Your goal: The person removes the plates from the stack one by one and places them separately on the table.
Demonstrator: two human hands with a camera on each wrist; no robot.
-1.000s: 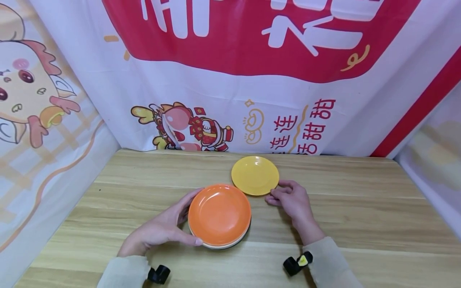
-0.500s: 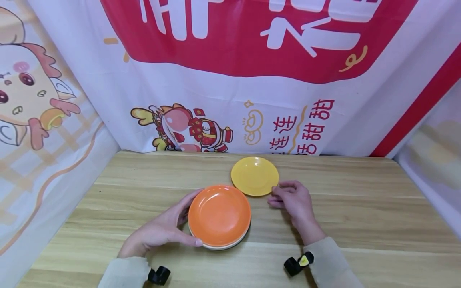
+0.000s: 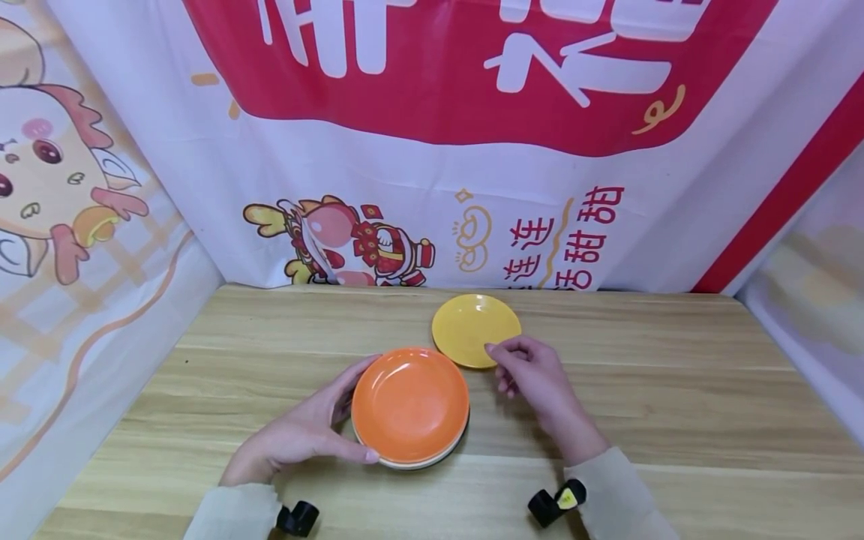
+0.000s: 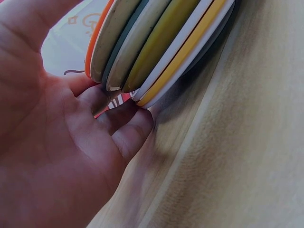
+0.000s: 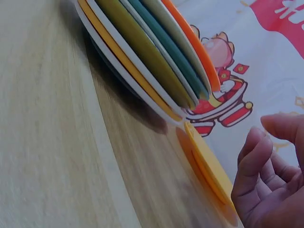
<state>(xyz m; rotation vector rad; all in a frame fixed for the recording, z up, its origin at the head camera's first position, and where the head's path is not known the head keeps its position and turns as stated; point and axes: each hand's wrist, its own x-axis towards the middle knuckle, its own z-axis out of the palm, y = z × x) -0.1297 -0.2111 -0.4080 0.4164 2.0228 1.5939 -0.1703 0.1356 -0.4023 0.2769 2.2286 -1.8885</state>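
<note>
A stack of several round plates, with an orange plate (image 3: 410,405) on top, stands on the table. Its layers of white, teal, olive and yellow show in both wrist views. My left hand (image 3: 307,431) holds the stack from the left, thumb at the front rim and fingers around the far left side. Behind the stack, slightly right, a single yellow plate (image 3: 472,324) lies flat. My right hand (image 3: 540,382) hovers at that plate's front right rim, its fingers loosely curled. In the right wrist view, nothing is between thumb and fingers.
The wooden table (image 3: 695,405) ends at a white and red printed cloth (image 3: 418,127) hanging behind it. Another printed cloth (image 3: 88,300) closes off the left side. A small black camera (image 3: 555,504) sits on the right wrist.
From beside the yellow plate's right edge, my right hand has moved left, its fingertips now over the front rim. My left hand and both the stack and yellow plate stay put.
</note>
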